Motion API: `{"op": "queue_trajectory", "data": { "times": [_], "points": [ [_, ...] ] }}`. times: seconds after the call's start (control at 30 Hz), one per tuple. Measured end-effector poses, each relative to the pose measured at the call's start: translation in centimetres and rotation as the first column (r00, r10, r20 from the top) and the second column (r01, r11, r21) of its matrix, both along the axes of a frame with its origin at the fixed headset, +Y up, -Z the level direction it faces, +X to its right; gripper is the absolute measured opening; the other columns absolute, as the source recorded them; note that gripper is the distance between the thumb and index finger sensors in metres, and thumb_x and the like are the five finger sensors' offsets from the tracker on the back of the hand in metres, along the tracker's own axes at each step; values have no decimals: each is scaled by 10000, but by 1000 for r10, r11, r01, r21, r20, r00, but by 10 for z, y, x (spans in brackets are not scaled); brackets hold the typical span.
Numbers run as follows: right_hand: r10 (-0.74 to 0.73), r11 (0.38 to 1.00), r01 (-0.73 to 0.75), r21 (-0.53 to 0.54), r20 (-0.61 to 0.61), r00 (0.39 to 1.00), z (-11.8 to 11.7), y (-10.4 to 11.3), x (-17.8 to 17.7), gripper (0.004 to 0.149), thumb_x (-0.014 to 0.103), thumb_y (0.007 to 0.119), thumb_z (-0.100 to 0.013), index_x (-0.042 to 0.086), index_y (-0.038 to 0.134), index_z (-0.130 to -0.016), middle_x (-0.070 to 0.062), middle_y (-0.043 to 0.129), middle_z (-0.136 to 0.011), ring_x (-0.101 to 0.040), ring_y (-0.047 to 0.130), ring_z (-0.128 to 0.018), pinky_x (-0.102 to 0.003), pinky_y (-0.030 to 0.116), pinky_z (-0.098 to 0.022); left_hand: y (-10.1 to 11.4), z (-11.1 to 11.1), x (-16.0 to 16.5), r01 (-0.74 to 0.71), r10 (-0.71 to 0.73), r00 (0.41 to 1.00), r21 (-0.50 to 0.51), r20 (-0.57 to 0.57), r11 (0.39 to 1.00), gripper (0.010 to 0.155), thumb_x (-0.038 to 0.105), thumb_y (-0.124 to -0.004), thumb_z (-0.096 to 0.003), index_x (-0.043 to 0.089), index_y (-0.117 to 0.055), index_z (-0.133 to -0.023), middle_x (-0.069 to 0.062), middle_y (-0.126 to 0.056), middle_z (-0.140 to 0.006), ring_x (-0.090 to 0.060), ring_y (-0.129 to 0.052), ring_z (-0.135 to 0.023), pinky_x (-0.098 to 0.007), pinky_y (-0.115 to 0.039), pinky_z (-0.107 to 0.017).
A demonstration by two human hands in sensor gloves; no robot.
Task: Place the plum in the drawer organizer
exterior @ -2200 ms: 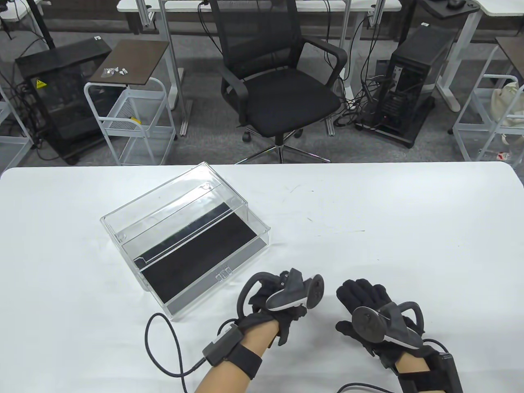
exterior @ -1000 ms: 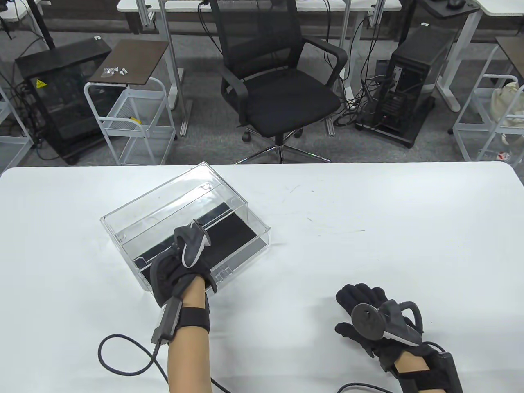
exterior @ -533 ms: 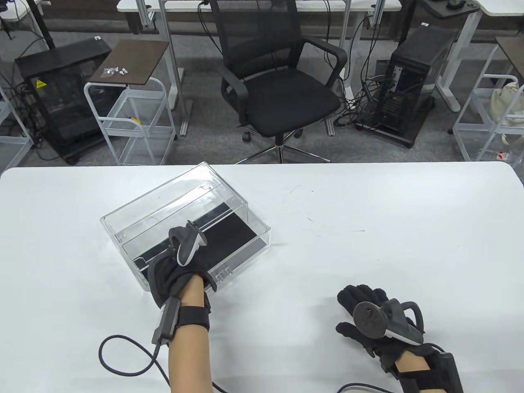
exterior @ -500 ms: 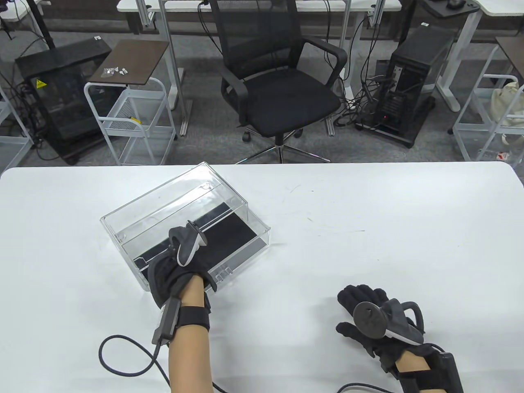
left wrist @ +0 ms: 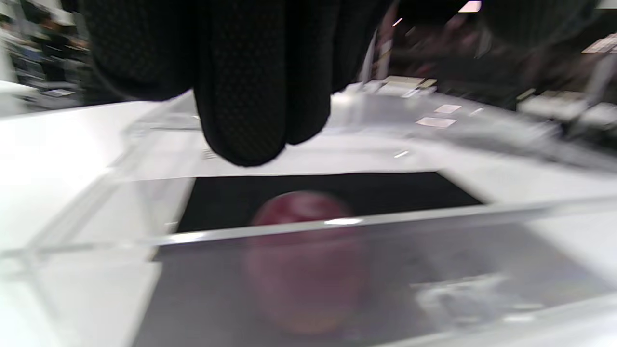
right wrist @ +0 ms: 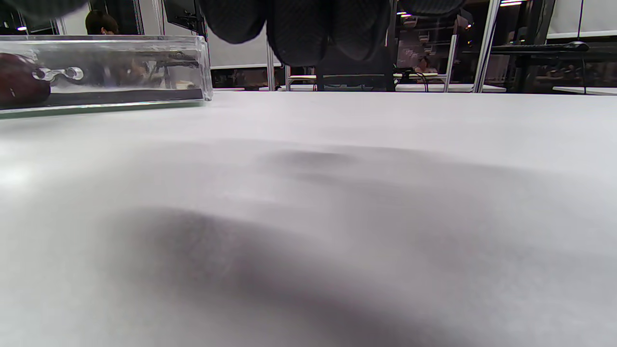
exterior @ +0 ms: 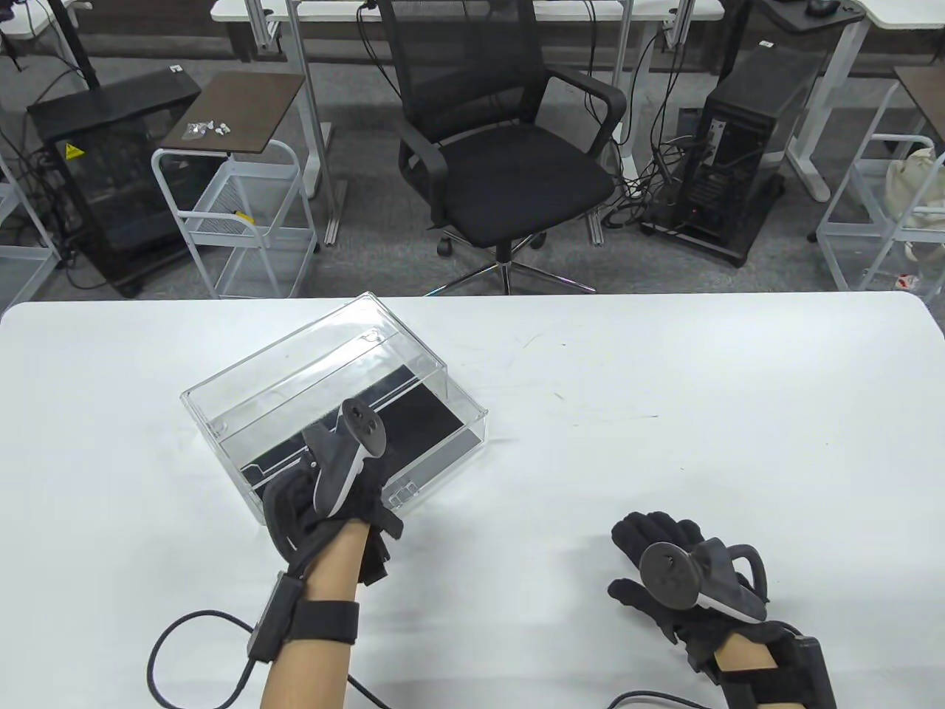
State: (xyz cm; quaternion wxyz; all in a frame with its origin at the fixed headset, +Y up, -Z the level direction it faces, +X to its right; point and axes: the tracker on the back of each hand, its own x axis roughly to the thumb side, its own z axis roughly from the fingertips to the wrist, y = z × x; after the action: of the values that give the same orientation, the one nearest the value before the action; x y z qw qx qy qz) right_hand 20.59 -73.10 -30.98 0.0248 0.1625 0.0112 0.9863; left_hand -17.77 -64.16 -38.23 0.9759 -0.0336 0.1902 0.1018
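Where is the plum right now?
Left wrist view: the plum lies inside the clear organizer on its black liner, behind the front wall, below the left hand's fingers.

Round dark-red plum (left wrist: 301, 212), blurred, lying on the black liner inside the clear plastic drawer organizer (exterior: 244, 399), just behind its near transparent wall. Organizer open-topped, set askew on the white table (exterior: 664, 443), left of centre.

No words or numbers could be read anywhere; a small yellow warning sticker (exterior: 72, 151) sat on the black cabinet (exterior: 111, 177) far off on the left, but its mark was too tiny to make out.
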Motion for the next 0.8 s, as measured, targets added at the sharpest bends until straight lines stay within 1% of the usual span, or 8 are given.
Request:
{"op": "queue_trajectory", "data": {
  "times": [0.07, 0.13, 0.2, 0.27, 0.37, 0.53, 0.6, 0.8],
  "points": [
    [1, 1000, -1, 11, -2, 1000, 1, 1, 0, 769, 655, 634, -340, 291, 518, -1008, -34, 618, -1106, -355, 606, -1017, -538, 517, -721, -7, 19, 8, -206, 205, 974, 0, 91, 979, 668, 568, -707, -502, 35, -855, -877, -154, -1065, -718, -243, -1103, -489, -467, -881, -421],
    [-1, 1000, 1, 19, -3, 1000, 2, 2, 0, 767, 654, 634, -340, 293, 519, -1007, -34, 621, -1104, -354, 609, -1016, -539, 518, -720, -29, 27, 13, -393, 405, 909, -119, 101, 912, 646, 525, -687, -530, 21, -816, -913, -155, -1058, -727, -244, -1099, -497, -467, -880, -422],
    [1, 1000, -1, 23, -4, 1000, 3, 2, -1, 763, 653, 633, -341, 292, 523, -1005, -33, 624, -1102, -352, 613, -1014, -538, 523, -718, -57, 27, 15, -530, 554, 832, -252, 28, 809, 678, 496, -665, -544, -18, -696, -984, -181, -1006, -796, -268, -1077, -559, -479, -866, -453],
    [17, 1000, -17, 23, -5, 1000, 3, 0, -1, 760, 651, 634, -341, 293, 526, -1003, -32, 631, -1098, -352, 622, -1009, -533, 533, -716, -84, 24, 11, -656, 660, 745, -280, -96, 701, 737, 482, -643, -556, -61, -519, -1038, -210, -922, -875, -266, -1058, -597, -469, -862, -465],
    [32, 999, -32, 14, -2, 999, 4, -2, -1, 757, 649, 635, -341, 292, 532, -1000, -31, 634, -1097, -350, 626, -1008, -531, 542, -714, -109, 22, 4, -796, 762, 605, -149, -230, 587, 751, 446, -631, -563, -99, -423, -1036, -232, -866, -908, -256, -1056, -593, -460, -869, -453],
    [16, 1000, -16, 11, -4, 1000, 4, -2, -1, 755, 648, 635, -342, 292, 533, -1000, -31, 634, -1097, -349, 623, -1010, -532, 538, -716, -140, 20, 6, -956, 933, 221, 125, -284, 264, 687, 378, -610, -579, -97, -412, -1034, -229, -823, -945, -271, -1032, -636, -474, -849, -483],
    [16, 1000, -16, 8, -3, 1000, 3, -2, 0, 754, 647, 635, -342, 293, 532, -1000, -31, 634, -1096, -351, 623, -1008, -534, 540, -713, -146, 17, 8, -964, 953, 160, 166, -257, 207, 671, 361, -604, -581, -114, -425, -1019, -231, -812, -950, -267, -1022, -656, -470, -842, -499],
    [-7, 1000, 7, 6, -13, 1000, 4, -1, 0, 750, 643, 636, -345, 294, 530, -1001, -33, 632, -1098, -351, 619, -1011, -535, 536, -715, -146, 17, 8, -947, 962, 133, 256, -240, 195, 606, 310, -594, -583, -149, -501, -968, -216, -842, -911, -236, -1024, -662, -444, -848, -513]
  ]
}}
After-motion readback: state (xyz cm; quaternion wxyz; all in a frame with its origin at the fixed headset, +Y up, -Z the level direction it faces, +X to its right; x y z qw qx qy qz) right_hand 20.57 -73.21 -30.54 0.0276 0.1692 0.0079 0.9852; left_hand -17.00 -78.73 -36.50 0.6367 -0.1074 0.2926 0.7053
